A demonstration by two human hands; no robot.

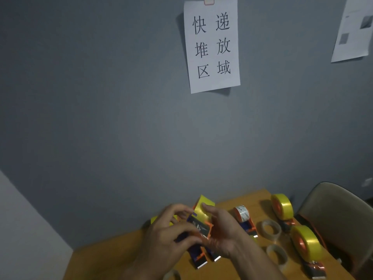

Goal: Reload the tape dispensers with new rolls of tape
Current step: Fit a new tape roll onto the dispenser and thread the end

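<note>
Tape dispenser [198, 229], dark blue with orange parts, is held up over the near middle of the wooden table [113, 257] by both hands. A yellow roll of tape [202, 207] sits at its far end, tilted up toward the wall. The left hand [171, 233] grips the dispenser's body from the left, fingers curled over the top. The right hand [222, 227] holds it from the right, thumb pressed on the yellow roll and fingers wrapped underneath. Something yellow [154, 219] shows behind the left hand, too hidden to identify.

Just below the hands another dispenser [199, 259] lies on the table, its metal edge pointing toward the near side. Right of the hands a dispenser with a clear roll [245, 220] rests on the table. Further right, near the far edge, a dispenser loaded with a yellow roll [281, 207] stands, and nearer the camera a second loaded dispenser [306, 245] lies along the right side. Between these sit two nearly spent clear rolls: one [270, 229] beside the clear-roll dispenser, the other [277, 254] nearer. A third ring [172, 275] is partly visible at the bottom edge.

A brown chair back [339, 215] stands at the table's right. On the grey wall hangs a paper sign [212, 45] with printed characters, and another printed sheet [355, 29] hangs at far right.
</note>
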